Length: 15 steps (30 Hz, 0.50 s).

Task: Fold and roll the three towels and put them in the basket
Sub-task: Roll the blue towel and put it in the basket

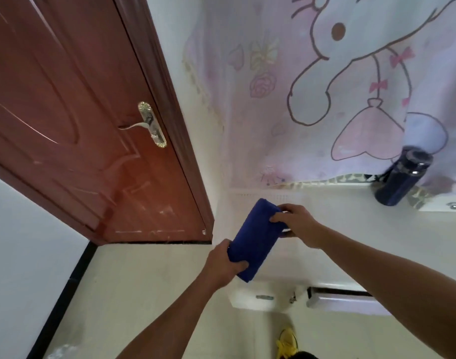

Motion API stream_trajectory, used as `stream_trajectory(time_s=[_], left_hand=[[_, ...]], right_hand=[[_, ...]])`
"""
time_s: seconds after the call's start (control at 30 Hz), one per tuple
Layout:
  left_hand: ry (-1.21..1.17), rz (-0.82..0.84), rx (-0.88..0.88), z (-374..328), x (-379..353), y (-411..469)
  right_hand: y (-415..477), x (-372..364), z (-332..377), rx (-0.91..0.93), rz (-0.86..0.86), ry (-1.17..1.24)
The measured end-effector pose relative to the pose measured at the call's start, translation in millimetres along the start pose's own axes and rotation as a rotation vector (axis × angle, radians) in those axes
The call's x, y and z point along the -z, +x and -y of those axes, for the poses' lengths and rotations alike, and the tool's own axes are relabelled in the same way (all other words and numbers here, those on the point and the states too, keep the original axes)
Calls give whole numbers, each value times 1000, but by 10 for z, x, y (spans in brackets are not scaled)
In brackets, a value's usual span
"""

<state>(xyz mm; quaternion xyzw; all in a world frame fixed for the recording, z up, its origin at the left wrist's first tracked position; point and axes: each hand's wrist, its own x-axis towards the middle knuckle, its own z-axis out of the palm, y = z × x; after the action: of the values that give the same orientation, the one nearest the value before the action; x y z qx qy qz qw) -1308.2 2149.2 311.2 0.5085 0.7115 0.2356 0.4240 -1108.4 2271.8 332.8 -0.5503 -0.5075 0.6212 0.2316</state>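
A rolled blue towel (255, 238) is held in the air between both hands, above a white basket (260, 196) whose perforated far rim is faintly seen against the wall. The left hand (223, 266) is closed round the roll's near end, thumb across the front, so that the layers are kept from springing open. The right hand (298, 225) is clamped on the far end, its fingers (277, 218) curled over the edge for the same reason. The roll is held slanted, near end lower, probably so that it can be lowered lengthwise into the basket. No other towels can be made out, and the basket's inside is too washed out for its contents to be told.

A dark bottle (402, 176) stands on the ledge to the right, well apart from the hands, before a cartoon curtain (325, 86). A brown door (92, 125) fills the left.
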Motion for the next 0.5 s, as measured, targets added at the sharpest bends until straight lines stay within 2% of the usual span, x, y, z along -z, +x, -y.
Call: stream_trajectory(time_s=[0.13,0.23,0.37,0.5], left_hand=[[-173,-56,75,-169,-20,585],[-158,-27,148,-103,-76,834],[79,-13,139,38,-57,1054],[418,37,16,181,72,1249]], right_hand=[[752,-8,205,-91,-111,225],[1171,-169,138,-194,-161,198],[1592,-343,72,-248,-144,75],[1980,-468,-117,-311,-142,-43]])
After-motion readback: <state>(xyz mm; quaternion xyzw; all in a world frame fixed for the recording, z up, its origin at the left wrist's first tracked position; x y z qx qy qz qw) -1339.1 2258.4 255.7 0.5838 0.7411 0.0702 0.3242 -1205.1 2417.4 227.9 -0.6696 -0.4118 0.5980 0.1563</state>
